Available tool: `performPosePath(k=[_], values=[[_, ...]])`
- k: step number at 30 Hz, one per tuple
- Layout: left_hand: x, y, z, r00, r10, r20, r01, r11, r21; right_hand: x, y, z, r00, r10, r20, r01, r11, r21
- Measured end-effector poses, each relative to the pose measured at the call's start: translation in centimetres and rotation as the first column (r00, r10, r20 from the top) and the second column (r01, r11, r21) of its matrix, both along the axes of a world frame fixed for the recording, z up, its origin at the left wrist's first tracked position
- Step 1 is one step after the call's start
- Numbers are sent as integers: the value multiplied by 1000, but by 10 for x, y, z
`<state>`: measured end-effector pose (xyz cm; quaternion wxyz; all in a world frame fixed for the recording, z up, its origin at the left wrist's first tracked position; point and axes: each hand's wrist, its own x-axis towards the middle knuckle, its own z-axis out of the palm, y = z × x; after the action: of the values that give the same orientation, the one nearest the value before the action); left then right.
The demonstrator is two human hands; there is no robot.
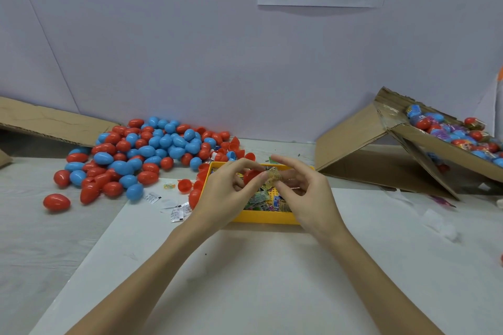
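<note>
One tipped cardboard box (381, 149) sits to our right. Scores of red and blue eggs (141, 155) are heaped at left on the table. Yellow tray (261, 217) of packets lies between them, under our hands. Our left hand (226, 193) curls round a red egg half (251, 175); our right hand (307, 196) pinches a small crinkled packet (273, 175) just beside that half, both above the tray

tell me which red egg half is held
The red half in the left hand, over the yellow tray, beside the packet the right hand pinches; other halves lie on the table.
</note>
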<state>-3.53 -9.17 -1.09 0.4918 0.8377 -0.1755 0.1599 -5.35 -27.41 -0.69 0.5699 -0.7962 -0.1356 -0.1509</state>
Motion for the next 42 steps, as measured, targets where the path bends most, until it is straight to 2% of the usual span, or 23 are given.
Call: performPosePath(k=[5, 10, 15, 17, 20, 22, 24, 26, 28, 30, 31, 33, 35, 37, 42], values=[[0, 1, 2, 984, -88, -155, 65, 988, -143, -3, 3, 1, 998, 30, 57, -26, 997, -67], [3, 4, 6, 966, -122, -229, 57, 961, -270, -3, 4, 1, 1000, 17, 16, -16, 999, -52], [4, 7, 3, 987, -53, -152, 36, 993, -109, -3, 1, 7, 1000, 7, 3, -7, 1000, 13], [4, 7, 1, 990, -53, -127, 45, 997, -65, -4, 2, 5, 1000, 23, -2, -23, 999, -27], [3, 5, 0, 988, -77, -132, 74, 997, -29, -3, 2, 1, 998, -48, 35, 51, 994, -99], [2, 4, 2, 984, -95, -153, 87, 995, -57, 0, -1, -1, 995, -99, 4, 100, 995, -23], [2, 4, 3, 976, -111, -187, 96, 991, -92, 0, -3, -1, 991, -98, -88, 110, 983, 149], [1, 4, 2, 984, -99, -149, 94, 995, -42, -2, -4, 1, 982, -34, -184, 91, 945, 314], [2, 4, 0, 995, -71, -73, 72, 997, 5, -2, -5, 2, 968, 36, -248, 51, 941, 335], [3, 3, -3, 998, -52, -24, 52, 999, 1, -2, -5, 3, 968, 46, -247, 8, 977, 211], [3, 3, -3, 999, -48, 1, 48, 999, 17, -2, -5, 4, 980, 13, -200, 9, 994, 110], [3, 5, -4, 997, -43, 66, 35, 994, 107, -4, -6, 7, 999, -38, 15, 39, 992, -121], [2, 7, -5, 992, -54, 109, 34, 983, 181, -7, -4, 9, 977, 39, 210, 37, 938, -345], [1, 7, -6, 990, -92, 112, 69, 979, 194, -9, -1, 7, 965, 79, 251, 60, 862, -503], [0, 5, -5, 988, -127, 85, 112, 981, 155, -10, 0, 7, 965, -9, 261, 160, 812, -562]])
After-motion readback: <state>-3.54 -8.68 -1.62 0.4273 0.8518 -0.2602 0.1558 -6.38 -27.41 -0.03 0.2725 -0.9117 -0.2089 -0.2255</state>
